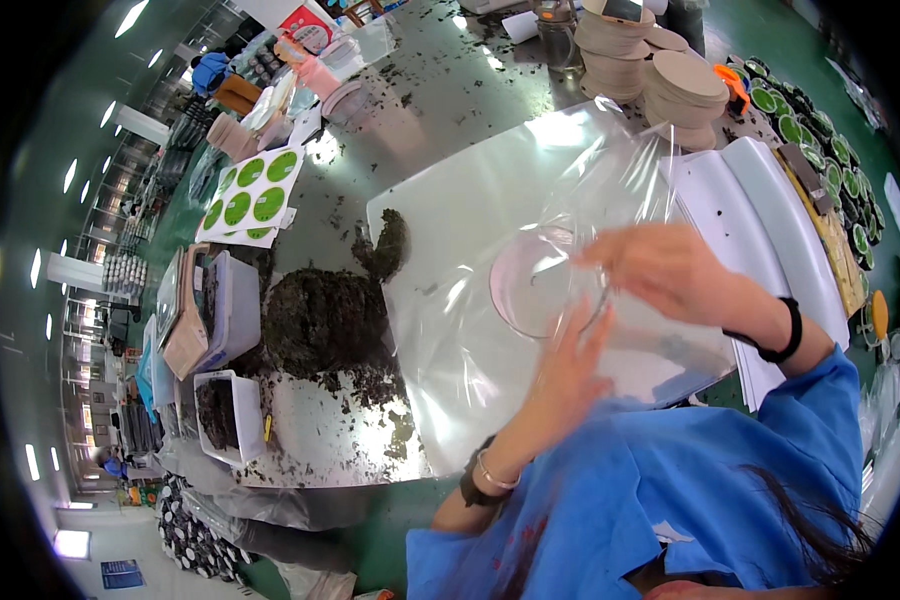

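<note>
A round, shallow, clear ring or dish (511, 281) with a pinkish wall sits on a white sheet, with clear plastic film (610, 170) spread loosely around it. My left hand (570, 370) is at its near right side, fingers stretched and apart over the film. Above the right rim hovers my right hand (660, 268), its fingers bent toward the left. Motion smears those fingertips, so whether they pinch the film cannot be made out. Left of the sheet lies a large dark lump of soil-like material (325, 320), with a smaller clump (388, 246) at the sheet's edge.
Grey bins (232, 310) and a white tub (250, 410) of dark material line the left side. Green round stickers (238, 208) lie beyond them. Stacked beige discs (685, 85) stand at the back right. White sheets (745, 200) lie on the right.
</note>
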`<action>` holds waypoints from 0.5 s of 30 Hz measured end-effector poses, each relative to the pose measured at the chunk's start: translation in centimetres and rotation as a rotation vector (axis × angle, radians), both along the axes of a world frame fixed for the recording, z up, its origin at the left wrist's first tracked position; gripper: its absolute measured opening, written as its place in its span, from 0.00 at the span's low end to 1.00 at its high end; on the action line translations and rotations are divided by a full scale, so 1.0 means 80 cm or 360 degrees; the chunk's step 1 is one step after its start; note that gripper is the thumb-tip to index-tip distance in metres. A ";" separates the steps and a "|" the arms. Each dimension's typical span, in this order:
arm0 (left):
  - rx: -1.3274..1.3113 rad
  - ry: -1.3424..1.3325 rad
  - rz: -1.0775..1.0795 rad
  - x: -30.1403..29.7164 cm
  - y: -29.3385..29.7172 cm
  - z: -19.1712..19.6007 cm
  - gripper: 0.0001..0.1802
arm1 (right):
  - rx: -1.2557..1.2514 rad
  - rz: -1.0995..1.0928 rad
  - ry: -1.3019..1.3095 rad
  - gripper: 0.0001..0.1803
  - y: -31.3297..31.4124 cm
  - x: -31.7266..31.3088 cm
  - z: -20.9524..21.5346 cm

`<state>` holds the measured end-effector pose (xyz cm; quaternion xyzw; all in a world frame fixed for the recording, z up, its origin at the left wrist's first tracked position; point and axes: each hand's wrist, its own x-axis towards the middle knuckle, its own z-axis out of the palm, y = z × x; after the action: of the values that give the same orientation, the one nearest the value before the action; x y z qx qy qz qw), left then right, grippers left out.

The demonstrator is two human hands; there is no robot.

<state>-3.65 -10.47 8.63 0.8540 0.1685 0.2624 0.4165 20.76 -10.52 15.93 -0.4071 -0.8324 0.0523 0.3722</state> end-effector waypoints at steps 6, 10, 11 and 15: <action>0.0014 0.0314 -0.0308 -0.011 0.005 0.044 0.39 | -0.0750 0.0230 -0.0560 0.14 -0.063 0.025 -0.108; 0.0433 0.1083 0.0525 -0.026 -0.002 -0.069 0.45 | -0.1689 0.0341 -0.0519 0.18 -0.057 0.064 -0.087; 0.0435 0.0988 0.0553 -0.028 -0.006 -0.099 0.47 | -0.1480 0.0227 -0.0316 0.19 -0.039 0.093 -0.088; 0.0442 0.0758 0.0687 -0.022 -0.003 -0.168 0.56 | -0.0148 -0.1075 0.0024 0.19 0.102 0.189 -0.069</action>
<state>-5.39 -10.74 -4.84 0.8844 0.4003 0.1583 0.1802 35.84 -2.33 10.40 -0.6761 -0.6445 -0.0330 0.3556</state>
